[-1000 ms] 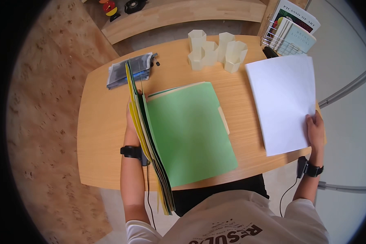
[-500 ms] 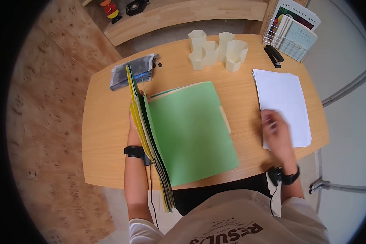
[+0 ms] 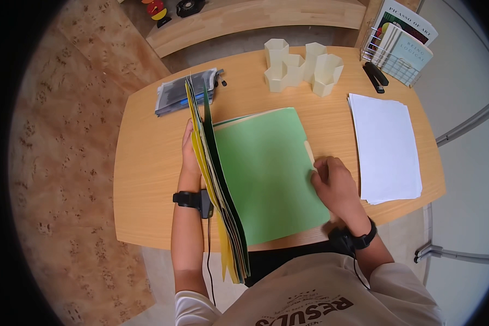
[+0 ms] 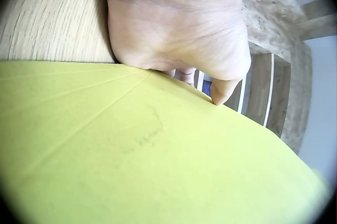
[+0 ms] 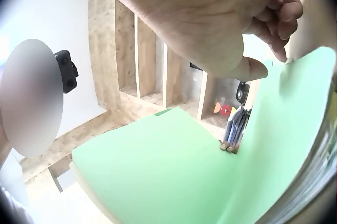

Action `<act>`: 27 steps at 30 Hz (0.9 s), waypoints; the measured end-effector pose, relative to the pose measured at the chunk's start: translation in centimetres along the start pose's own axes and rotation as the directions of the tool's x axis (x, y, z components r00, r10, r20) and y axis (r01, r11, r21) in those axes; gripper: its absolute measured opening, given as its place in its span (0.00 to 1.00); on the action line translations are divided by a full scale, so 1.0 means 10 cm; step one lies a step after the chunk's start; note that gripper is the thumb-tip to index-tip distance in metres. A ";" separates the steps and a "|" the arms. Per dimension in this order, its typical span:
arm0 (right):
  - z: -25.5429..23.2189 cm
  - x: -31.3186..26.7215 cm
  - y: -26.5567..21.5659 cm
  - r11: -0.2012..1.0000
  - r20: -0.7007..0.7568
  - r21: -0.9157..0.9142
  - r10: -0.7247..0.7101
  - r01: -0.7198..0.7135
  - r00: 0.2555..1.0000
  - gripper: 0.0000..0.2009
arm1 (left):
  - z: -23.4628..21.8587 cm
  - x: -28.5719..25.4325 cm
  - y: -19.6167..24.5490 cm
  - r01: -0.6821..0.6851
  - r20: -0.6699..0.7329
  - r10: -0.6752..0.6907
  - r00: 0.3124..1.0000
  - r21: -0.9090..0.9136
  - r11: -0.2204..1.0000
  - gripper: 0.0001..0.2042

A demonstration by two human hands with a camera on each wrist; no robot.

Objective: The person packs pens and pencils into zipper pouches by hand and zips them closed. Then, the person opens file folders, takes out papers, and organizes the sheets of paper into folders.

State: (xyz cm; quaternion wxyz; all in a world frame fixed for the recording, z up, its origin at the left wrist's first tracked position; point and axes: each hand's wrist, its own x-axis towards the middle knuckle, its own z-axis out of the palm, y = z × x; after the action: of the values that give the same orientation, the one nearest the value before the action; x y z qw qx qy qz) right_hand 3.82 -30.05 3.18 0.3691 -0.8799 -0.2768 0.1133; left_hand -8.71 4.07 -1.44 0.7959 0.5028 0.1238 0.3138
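Observation:
A stack of file folders (image 3: 214, 163), yellow outermost, stands on edge at the left, fanned apart at the bottom. My left hand (image 3: 189, 149) holds it from the left; in the left wrist view, that hand bends over the edge of the yellow folder (image 4: 158, 155). Flat beside the raised stack lies a green folder (image 3: 269, 174) with a cream tab (image 3: 308, 149), more folder edges peeking out under it. At its right edge is my right hand (image 3: 337, 185), fingers bent and fingertips right at the edge near the tab; the right wrist view shows thumb and fingers apart.
White paper (image 3: 388, 149) is stacked on the right, with a black stapler (image 3: 376, 77) and wire book rack (image 3: 399, 68) behind. Cream hexagonal holders (image 3: 301, 68) stand at the back. A zip pouch (image 3: 173, 92) lies back left.
My right hand has put down the white paper on the right of the table and moved left to the green folder's edge. The left hand keeps holding the raised folders.

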 end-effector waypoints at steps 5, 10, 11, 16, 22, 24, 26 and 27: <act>-0.02 0.08 0.00 0.989 0.042 0.148 0.017 -0.023 0.999 0.12 | 0.03 -0.01 0.03 0.022 0.078 -0.011 0.997 -0.138 0.990 0.10; -0.20 0.01 -0.24 0.760 0.266 0.637 -0.063 -0.126 0.962 0.19 | 0.02 0.01 0.02 -0.008 -0.016 0.008 1.000 0.000 1.000 0.16; -0.19 -0.08 -0.31 0.753 0.267 0.658 -0.206 -0.022 0.941 0.24 | -0.02 0.06 -0.01 -0.051 0.010 0.050 0.999 0.096 0.994 0.19; -0.10 -0.35 -0.80 0.572 0.248 0.787 -0.636 0.232 0.731 0.31 | -0.12 0.13 -0.05 -0.052 0.014 0.050 0.999 0.137 0.989 0.22; -0.10 -0.31 -0.78 0.726 0.282 0.613 -0.569 0.310 0.773 0.29 | 0.47 -0.20 0.21 -0.054 -0.008 0.054 0.999 -0.185 0.981 0.15; -0.06 -0.25 -0.57 0.887 0.186 0.375 -0.356 0.269 0.916 0.23 | 0.24 -0.08 0.05 -0.081 -0.035 0.079 0.996 -0.074 0.994 0.14; 0.04 -0.18 -0.30 0.942 0.048 0.215 -0.274 0.258 0.961 0.19 | 0.04 0.04 -0.02 -0.109 -0.055 0.111 0.992 0.038 0.993 0.13; 0.06 -0.17 -0.18 0.976 -0.008 0.079 -0.203 0.202 0.979 0.15 | -0.03 0.07 -0.03 -0.090 0.003 0.090 0.996 0.083 0.992 0.14</act>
State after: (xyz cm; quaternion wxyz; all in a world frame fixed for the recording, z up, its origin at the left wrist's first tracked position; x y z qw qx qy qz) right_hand 1.45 -29.65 4.09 0.4134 -0.8318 -0.3603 0.0862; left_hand -8.19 4.66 -1.74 0.7591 0.5405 0.1143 0.3443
